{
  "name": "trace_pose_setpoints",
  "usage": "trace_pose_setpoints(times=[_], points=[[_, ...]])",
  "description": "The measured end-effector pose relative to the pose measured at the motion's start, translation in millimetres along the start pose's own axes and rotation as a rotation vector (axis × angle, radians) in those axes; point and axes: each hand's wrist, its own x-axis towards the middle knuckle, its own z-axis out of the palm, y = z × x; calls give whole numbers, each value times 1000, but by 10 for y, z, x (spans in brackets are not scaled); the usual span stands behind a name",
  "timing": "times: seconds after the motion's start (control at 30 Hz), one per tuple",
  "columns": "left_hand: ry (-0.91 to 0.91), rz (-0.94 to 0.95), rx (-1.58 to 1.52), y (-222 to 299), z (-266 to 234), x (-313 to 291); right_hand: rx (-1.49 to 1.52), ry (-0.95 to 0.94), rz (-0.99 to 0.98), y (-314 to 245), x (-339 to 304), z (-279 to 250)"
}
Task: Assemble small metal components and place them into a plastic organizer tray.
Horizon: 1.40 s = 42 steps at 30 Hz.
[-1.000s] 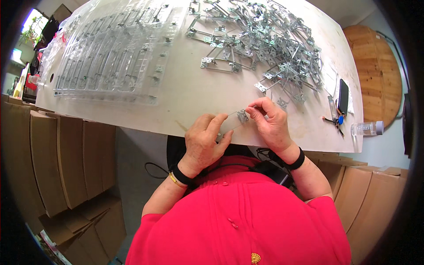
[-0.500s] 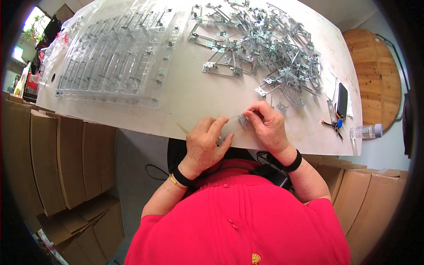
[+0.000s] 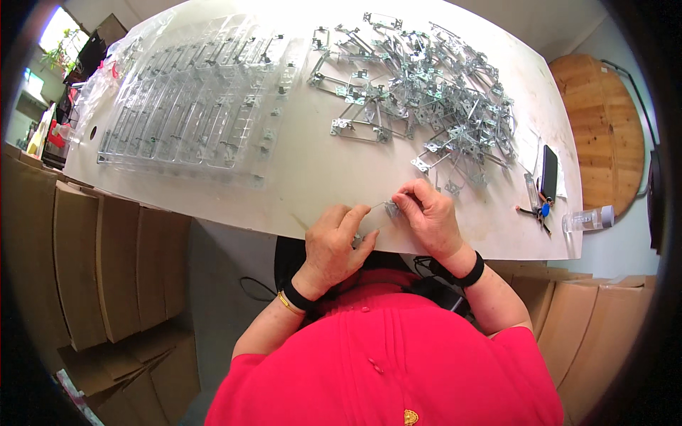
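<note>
metal bracket (image 3: 391, 208) is looking light, stiff, best held at its ends. left hand (image 3: 332, 241) and right hand (image 3: 432, 219) are finger-pinching these.

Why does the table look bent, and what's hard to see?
In the head view, the fisheye lens curves the table; there too, glare hazes the clear trays, the window burns out white, and the metal part in the hands lacks detail.
</note>
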Motion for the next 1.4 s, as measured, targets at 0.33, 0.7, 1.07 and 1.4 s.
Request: trace_pose_setpoints(times=[0.33, 0.7, 1.07, 1.4], points=[[-7, 7, 3, -16, 1, -2, -60, 0, -36, -37, 8, 3], [-18, 5, 12, -13, -14, -2, -80, -9, -37, -43, 17, 10], [-29, 0, -1, 0, -14, -35, -81, -10, -46, -51, -1, 16], [-35, -31, 11, 6, -16, -8, 27, 45, -6, -95, -80, -164]])
